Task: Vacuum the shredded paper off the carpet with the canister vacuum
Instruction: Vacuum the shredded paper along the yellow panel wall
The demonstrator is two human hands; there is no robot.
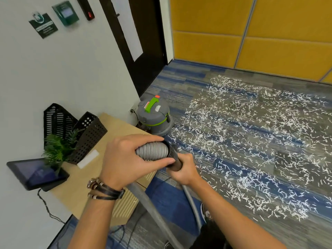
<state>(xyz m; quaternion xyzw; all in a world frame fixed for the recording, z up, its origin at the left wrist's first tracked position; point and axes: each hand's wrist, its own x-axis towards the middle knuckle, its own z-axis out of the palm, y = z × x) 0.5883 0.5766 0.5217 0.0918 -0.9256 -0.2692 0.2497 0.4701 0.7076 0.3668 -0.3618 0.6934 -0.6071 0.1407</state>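
Note:
White shredded paper lies scattered over the blue and grey carpet, across the middle and right. A grey canister vacuum with a green handle stands by the wall near the door. My left hand grips the ribbed grey hose near its end. My right hand is closed around the black tube joined to that hose end. The hose loops down between my arms toward the floor.
A low wooden table on the left carries black perforated holders, a small plant and a tablet with a cable. A dark door and yellow wall panels bound the room.

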